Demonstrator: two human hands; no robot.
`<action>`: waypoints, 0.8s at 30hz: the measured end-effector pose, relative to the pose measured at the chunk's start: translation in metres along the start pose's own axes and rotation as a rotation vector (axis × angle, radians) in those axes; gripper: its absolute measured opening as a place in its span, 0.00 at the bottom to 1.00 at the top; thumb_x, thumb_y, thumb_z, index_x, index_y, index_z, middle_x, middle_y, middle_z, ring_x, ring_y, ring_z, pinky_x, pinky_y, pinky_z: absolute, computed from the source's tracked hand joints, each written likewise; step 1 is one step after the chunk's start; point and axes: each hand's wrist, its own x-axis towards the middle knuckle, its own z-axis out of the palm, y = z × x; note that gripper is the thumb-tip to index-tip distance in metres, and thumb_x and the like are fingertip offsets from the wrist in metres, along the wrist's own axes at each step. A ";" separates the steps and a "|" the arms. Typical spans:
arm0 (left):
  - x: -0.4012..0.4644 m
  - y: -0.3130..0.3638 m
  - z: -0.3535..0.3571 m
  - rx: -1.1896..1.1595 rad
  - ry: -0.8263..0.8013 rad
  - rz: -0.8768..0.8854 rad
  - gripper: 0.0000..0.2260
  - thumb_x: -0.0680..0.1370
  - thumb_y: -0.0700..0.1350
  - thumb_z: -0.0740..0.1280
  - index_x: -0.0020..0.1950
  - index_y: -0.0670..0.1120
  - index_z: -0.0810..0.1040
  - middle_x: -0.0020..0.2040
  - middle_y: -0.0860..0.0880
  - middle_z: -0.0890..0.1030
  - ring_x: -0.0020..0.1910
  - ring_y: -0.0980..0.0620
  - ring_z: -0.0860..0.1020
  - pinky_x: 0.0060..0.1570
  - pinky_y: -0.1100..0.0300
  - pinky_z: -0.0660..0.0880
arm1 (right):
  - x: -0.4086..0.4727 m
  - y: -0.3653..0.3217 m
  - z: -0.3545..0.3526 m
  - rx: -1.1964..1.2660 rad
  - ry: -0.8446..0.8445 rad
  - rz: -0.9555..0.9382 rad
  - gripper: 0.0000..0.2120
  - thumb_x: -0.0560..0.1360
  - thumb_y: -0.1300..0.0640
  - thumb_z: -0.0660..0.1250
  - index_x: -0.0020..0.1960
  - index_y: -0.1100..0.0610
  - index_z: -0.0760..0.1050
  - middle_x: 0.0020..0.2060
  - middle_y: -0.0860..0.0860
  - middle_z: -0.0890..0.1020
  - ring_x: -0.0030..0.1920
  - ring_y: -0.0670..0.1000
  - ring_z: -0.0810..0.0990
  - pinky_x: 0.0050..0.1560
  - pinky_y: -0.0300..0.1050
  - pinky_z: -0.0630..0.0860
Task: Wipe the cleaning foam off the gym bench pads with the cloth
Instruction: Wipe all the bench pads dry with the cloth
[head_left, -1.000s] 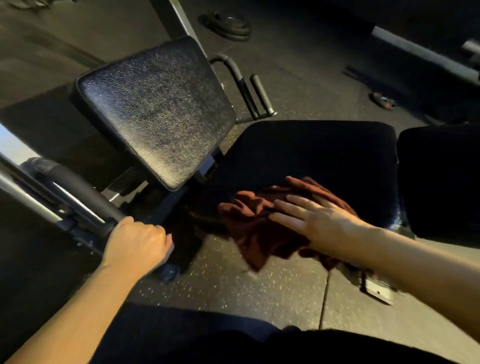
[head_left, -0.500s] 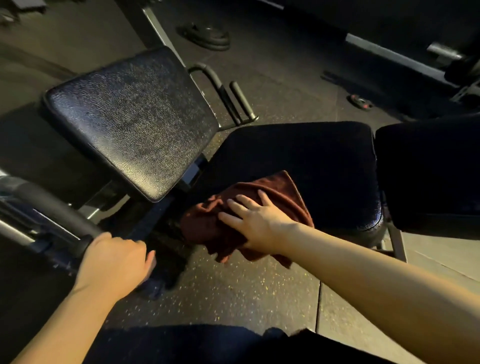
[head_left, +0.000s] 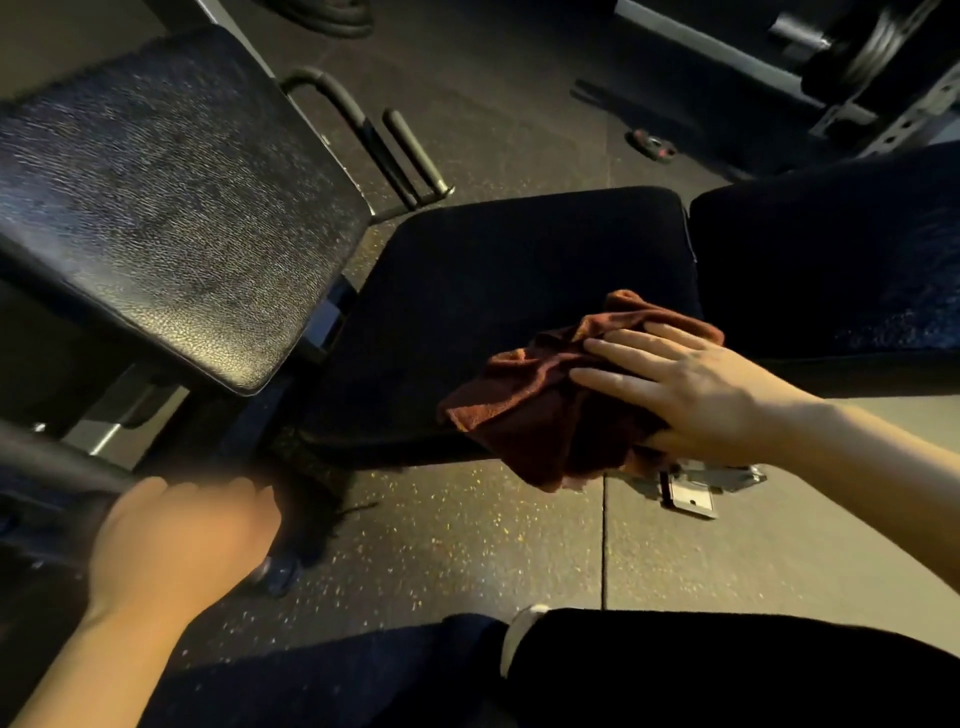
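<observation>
On smooth pad, crumpled cloth

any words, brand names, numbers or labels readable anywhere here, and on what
None can be read.
Seat pad, angled pad and cloth: no lettering shows.
Metal plate under the bench: no marking legible.
Small weight plate on the floor: too small and dark to tell.

The bench is standing on the speckled floor; a crumpled red-brown cloth is lying on its seat pad, drooping over the near edge.
</observation>
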 end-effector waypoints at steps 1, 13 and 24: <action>-0.001 -0.001 0.002 -0.009 0.016 0.012 0.21 0.76 0.47 0.55 0.26 0.41 0.73 0.18 0.45 0.69 0.18 0.46 0.71 0.25 0.52 0.73 | 0.009 -0.007 -0.001 0.014 -0.025 0.031 0.37 0.74 0.40 0.63 0.77 0.42 0.48 0.77 0.53 0.56 0.76 0.56 0.55 0.74 0.54 0.48; 0.001 0.003 -0.015 0.164 0.003 0.012 0.17 0.75 0.47 0.58 0.27 0.46 0.70 0.20 0.46 0.71 0.20 0.46 0.71 0.30 0.55 0.67 | 0.196 -0.075 0.007 0.313 -0.177 0.063 0.23 0.81 0.41 0.47 0.76 0.39 0.52 0.78 0.54 0.47 0.77 0.56 0.43 0.71 0.68 0.40; 0.009 0.002 -0.027 0.110 -0.084 -0.057 0.12 0.74 0.51 0.60 0.33 0.49 0.76 0.28 0.51 0.76 0.28 0.49 0.75 0.36 0.55 0.70 | 0.239 -0.117 -0.013 1.416 0.301 0.342 0.17 0.82 0.46 0.51 0.65 0.46 0.71 0.63 0.49 0.77 0.66 0.52 0.72 0.69 0.49 0.63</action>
